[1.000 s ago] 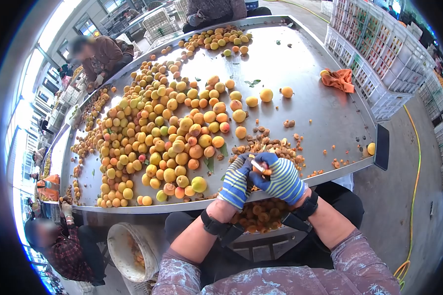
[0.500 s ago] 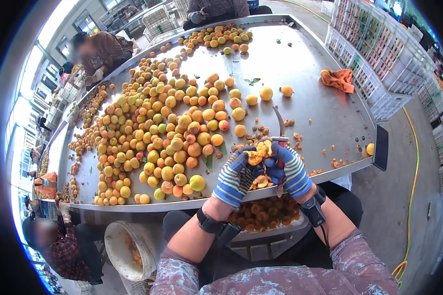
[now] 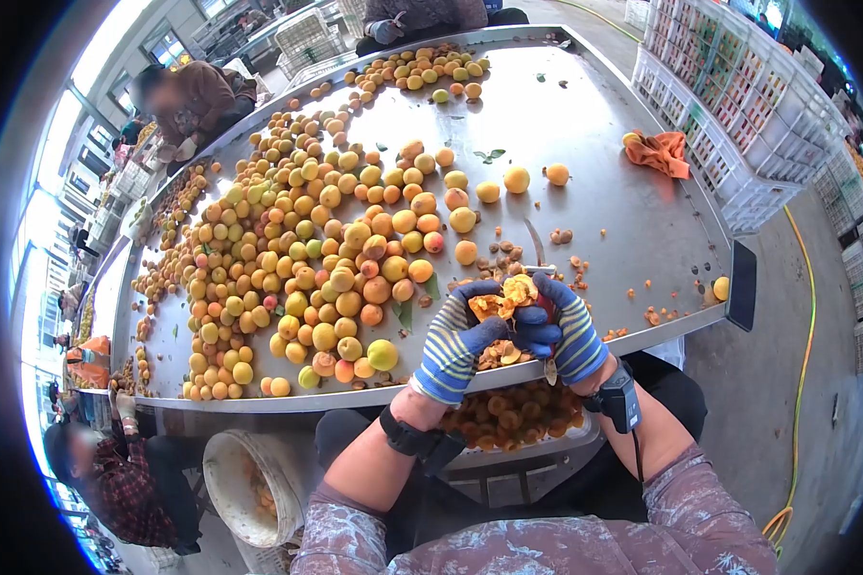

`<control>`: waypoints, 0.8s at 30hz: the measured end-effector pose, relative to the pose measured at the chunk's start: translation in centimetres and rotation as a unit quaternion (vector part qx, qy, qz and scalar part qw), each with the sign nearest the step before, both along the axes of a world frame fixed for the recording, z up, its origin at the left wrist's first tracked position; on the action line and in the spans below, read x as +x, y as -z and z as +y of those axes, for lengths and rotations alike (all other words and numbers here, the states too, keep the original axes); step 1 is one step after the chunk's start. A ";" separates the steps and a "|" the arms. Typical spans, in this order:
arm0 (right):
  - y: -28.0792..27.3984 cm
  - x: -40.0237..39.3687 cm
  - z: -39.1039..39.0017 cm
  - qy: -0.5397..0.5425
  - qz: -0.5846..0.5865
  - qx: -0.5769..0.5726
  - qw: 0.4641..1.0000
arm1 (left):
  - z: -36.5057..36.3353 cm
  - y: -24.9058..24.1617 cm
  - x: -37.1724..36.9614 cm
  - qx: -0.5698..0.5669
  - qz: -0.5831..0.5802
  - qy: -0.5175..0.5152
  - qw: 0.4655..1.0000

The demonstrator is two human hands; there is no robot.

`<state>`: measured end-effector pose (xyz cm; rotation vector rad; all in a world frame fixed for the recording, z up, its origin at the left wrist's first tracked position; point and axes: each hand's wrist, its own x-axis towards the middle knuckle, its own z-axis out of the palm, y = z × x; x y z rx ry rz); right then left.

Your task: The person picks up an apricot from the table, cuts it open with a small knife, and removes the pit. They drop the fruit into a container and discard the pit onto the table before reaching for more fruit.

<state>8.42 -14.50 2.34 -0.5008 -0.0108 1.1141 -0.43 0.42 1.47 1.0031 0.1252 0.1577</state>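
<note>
Over the table's near edge, my left hand (image 3: 454, 343), in a striped glove with blue fingers, is closed on a torn-open apricot (image 3: 490, 305) with orange flesh showing. My right hand (image 3: 568, 331), gloved alike, is against the fruit's other side. Its fingers are also wrapped round a knife with a red handle, whose curved blade (image 3: 535, 241) points away from me over the table. Beneath my hands lie apricot pieces (image 3: 501, 356) at the table edge. Dark pits and scraps (image 3: 501, 257) are scattered just beyond my fingers.
Many whole apricots (image 3: 326, 278) cover the left and middle of the metal table (image 3: 594, 125). A container of apricot halves (image 3: 513, 422) sits below the edge. An orange cloth (image 3: 660, 153) lies at right. White crates (image 3: 729, 96) and a bucket (image 3: 249, 489) stand nearby. Co-workers (image 3: 197, 105) sit around.
Both hands have turned slightly, and the apricot is spread wider between them. The knife blade has tilted to the left and its handle is now more covered by my right fingers.
</note>
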 end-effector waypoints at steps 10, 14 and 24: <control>-0.4 -0.2 -0.1 0.027 -0.089 -0.094 0.991 | 0.6 -0.3 -0.2 -0.023 0.005 -0.003 1.000; -1.1 -0.3 -0.5 0.009 -0.092 -0.103 0.990 | 0.9 -0.5 -0.4 -0.046 0.006 0.006 0.999; 0.2 -0.7 0.0 -0.026 0.018 0.089 0.996 | 1.6 -0.5 -0.3 -0.215 -0.029 0.073 0.973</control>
